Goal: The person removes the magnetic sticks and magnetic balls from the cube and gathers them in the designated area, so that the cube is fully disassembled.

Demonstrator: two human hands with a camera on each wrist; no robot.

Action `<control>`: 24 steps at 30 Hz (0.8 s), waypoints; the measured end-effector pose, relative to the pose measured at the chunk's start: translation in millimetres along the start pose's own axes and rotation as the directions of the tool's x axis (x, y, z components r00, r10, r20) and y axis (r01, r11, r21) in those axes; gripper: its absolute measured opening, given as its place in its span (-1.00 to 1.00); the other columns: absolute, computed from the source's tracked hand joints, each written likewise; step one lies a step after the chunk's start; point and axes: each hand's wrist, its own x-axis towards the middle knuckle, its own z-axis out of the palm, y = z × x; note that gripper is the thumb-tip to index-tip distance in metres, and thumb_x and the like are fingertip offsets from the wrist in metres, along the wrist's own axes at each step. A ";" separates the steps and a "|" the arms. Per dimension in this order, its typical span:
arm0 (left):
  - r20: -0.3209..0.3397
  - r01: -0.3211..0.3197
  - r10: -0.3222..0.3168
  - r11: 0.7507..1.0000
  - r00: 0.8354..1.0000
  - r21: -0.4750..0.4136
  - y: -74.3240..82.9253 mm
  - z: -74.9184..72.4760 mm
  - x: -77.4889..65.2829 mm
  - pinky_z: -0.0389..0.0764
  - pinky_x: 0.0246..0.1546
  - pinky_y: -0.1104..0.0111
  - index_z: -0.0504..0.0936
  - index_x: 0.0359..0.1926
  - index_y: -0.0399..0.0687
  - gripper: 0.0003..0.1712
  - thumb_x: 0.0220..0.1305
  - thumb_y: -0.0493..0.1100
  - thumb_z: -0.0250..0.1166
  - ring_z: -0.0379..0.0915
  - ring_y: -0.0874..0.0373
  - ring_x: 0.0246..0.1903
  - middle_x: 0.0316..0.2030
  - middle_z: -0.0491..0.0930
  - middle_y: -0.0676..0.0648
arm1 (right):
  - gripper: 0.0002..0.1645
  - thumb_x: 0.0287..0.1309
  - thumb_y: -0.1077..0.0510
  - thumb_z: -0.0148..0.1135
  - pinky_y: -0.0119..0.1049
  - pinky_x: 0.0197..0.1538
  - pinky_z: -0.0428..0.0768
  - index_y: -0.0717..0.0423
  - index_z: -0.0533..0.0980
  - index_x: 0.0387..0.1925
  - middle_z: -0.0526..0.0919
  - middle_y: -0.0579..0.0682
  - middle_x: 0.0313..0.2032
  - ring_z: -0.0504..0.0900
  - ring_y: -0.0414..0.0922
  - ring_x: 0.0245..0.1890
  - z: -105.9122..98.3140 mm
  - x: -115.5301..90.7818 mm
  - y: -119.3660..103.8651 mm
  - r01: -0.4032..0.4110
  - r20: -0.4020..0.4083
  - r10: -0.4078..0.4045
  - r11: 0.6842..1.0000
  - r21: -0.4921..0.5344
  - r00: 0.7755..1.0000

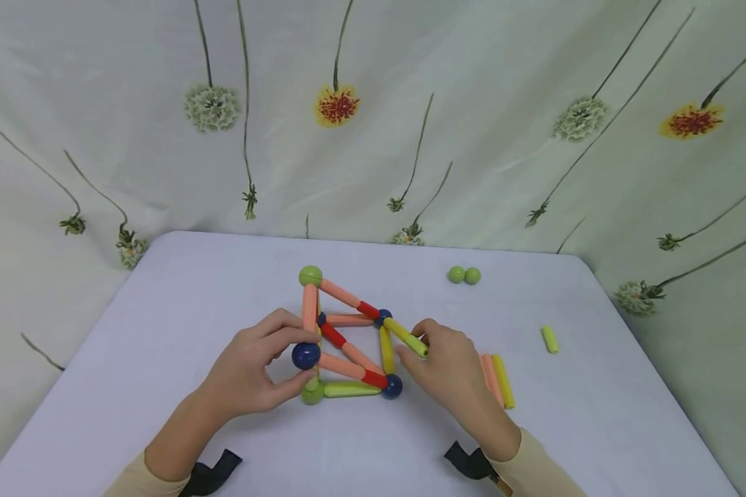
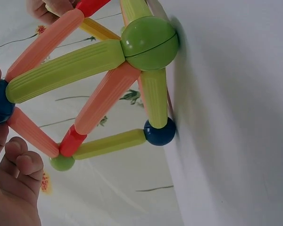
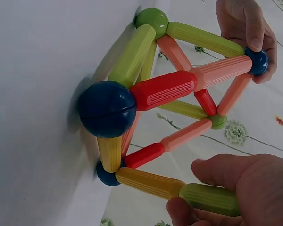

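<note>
Over tabletop (image 1: 597, 414) | left hand (image 1: 251, 376), thumb low: grip pinching blue ball (image 1: 306, 356) | right hand (image 1: 450, 362): grip pinching green rod (image 1: 418, 346)

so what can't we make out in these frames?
- Head view: exact count of loose salmon-pink plastic rods, partly behind right hand.
- Left wrist view: glossy dark-blue ball, cut by left edge, overlapped by left hand.
- Right wrist view: right hand's lower fingers, cut off by bottom edge.
</note>
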 end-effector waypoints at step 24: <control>0.010 0.034 -0.034 0.999 0.999 0.017 -1.8 3.0 -1.7 0.33 -0.45 0.67 0.65 -0.08 -0.09 -0.61 0.10 -0.01 0.40 0.35 0.37 -0.40 -0.15 0.52 0.06 | -0.67 0.25 0.20 0.02 -0.29 -0.50 0.43 0.00 0.49 0.03 0.50 -0.07 -0.48 0.44 -0.14 -0.62 -5.5 -5.1 37.4 -0.125 0.071 0.108 0.938 0.324 0.992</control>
